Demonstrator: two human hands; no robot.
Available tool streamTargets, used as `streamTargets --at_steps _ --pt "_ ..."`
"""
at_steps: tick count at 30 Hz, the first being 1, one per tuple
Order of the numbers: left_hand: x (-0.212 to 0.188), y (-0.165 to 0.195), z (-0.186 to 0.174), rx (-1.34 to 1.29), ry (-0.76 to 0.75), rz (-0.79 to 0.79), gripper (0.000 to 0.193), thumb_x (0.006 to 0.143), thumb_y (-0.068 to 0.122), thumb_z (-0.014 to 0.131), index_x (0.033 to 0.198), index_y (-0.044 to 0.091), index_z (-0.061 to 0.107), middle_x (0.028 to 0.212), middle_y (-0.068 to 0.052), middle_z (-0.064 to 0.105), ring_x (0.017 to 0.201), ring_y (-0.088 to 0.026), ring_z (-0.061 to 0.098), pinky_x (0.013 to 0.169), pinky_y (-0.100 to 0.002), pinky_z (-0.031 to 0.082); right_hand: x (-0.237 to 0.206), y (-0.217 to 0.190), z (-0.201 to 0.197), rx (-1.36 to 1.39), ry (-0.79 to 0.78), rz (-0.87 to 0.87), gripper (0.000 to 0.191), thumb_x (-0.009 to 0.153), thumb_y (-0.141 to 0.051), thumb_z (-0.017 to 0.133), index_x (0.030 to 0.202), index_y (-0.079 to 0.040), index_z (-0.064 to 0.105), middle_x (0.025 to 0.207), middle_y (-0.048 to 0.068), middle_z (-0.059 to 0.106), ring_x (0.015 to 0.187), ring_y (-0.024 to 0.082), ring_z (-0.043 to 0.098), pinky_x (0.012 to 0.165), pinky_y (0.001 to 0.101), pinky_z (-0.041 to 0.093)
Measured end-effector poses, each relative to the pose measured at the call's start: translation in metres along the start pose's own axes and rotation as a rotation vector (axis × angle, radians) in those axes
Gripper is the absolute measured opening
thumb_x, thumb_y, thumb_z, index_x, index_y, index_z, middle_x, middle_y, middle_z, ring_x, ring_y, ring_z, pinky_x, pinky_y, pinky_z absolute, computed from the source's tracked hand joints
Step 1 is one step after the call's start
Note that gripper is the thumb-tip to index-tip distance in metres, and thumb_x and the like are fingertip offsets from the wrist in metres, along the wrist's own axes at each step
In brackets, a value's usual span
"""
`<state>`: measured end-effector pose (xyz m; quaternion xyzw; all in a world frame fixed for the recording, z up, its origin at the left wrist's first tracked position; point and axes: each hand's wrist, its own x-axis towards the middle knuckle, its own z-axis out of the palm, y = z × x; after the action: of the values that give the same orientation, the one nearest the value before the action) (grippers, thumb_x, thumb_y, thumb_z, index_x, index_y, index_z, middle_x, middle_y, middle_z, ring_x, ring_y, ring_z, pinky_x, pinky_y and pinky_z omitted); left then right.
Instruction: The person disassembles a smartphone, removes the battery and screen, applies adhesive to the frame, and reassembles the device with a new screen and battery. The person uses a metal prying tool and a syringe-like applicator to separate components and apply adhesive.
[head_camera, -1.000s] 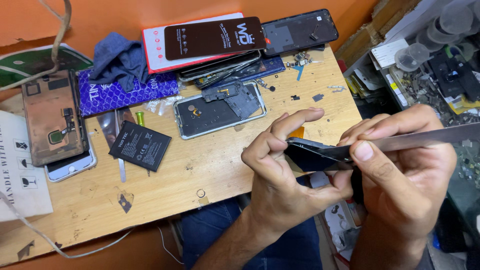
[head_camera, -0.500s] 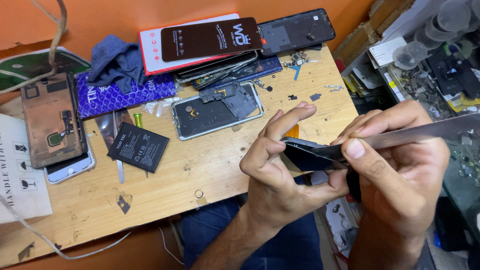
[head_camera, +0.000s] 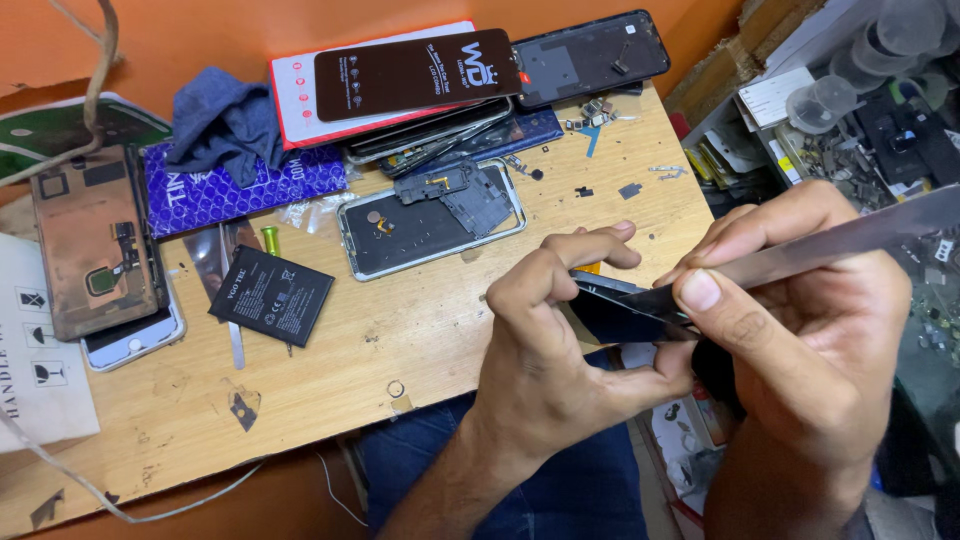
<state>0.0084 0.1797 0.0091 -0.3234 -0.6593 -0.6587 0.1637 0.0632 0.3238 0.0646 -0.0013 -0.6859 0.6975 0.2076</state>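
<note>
Biggest thing here is the wooden tabletop (head_camera: 330, 370), but the action's off its front edge: my left hand (head_camera: 545, 330) is clamped on a dark phone panel (head_camera: 610, 312), and my right hand (head_camera: 800, 330) pinches a flat metal blade (head_camera: 850, 235) into its edge. I'd keep the blade shallow, sliding, not levering. Count: one opened phone frame (head_camera: 430, 215), one black battery (head_camera: 270, 295), one blue cloth (head_camera: 225, 120).

Single head cam, looking steeply down over the wooden desk (head_camera: 400, 350) from the near edge. Close-up (hands fill the lower right); no 2nd view.
</note>
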Motion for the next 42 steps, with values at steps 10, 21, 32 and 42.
streamTargets --at_steps 10,21,32,42 --pt "0.007 -0.002 -0.001 -0.082 -0.05 -0.066 0.083 0.081 0.016 0.096 0.118 0.008 0.022 0.103 -0.01 0.058 0.113 -0.024 0.073 0.101 -0.033 0.063 0.002 -0.006 0.006 -0.218 0.032 -0.112 0.017 0.103 0.005 0.072 0.11 0.004 0.058 0.1 0.016 0.07 0.087 0.015 0.07 0.085 0.0233 0.058" --pt "0.015 -0.008 0.001 -0.131 -0.09 -0.081 0.077 0.084 0.019 0.091 0.116 0.007 0.022 0.105 -0.014 0.059 0.109 -0.027 0.073 0.106 -0.04 0.062 0.001 -0.025 0.025 -0.803 -0.155 -0.681 0.029 0.081 0.0 0.077 0.105 0.002 0.061 0.102 0.019 0.07 0.097 0.033 0.074 0.088 0.0433 0.062" --pt "0.012 -0.012 -0.001 -0.141 -0.093 -0.067 0.074 0.089 0.018 0.089 0.116 0.007 0.021 0.107 -0.014 0.058 0.11 -0.026 0.073 0.108 -0.038 0.061 -0.002 -0.023 0.022 -0.888 -0.197 -0.669 0.029 0.083 -0.005 0.078 0.103 0.0 0.059 0.103 0.015 0.072 0.099 0.032 0.075 0.093 0.0481 0.062" --pt "0.012 -0.011 -0.001 -0.114 -0.085 -0.066 0.069 0.093 0.016 0.085 0.116 0.007 0.021 0.11 -0.015 0.058 0.121 -0.031 0.072 0.104 -0.037 0.061 0.013 -0.024 0.021 -0.978 -0.348 -0.922 0.026 0.086 -0.014 0.073 0.103 0.004 0.064 0.103 0.02 0.073 0.097 0.036 0.074 0.086 0.0513 0.062"
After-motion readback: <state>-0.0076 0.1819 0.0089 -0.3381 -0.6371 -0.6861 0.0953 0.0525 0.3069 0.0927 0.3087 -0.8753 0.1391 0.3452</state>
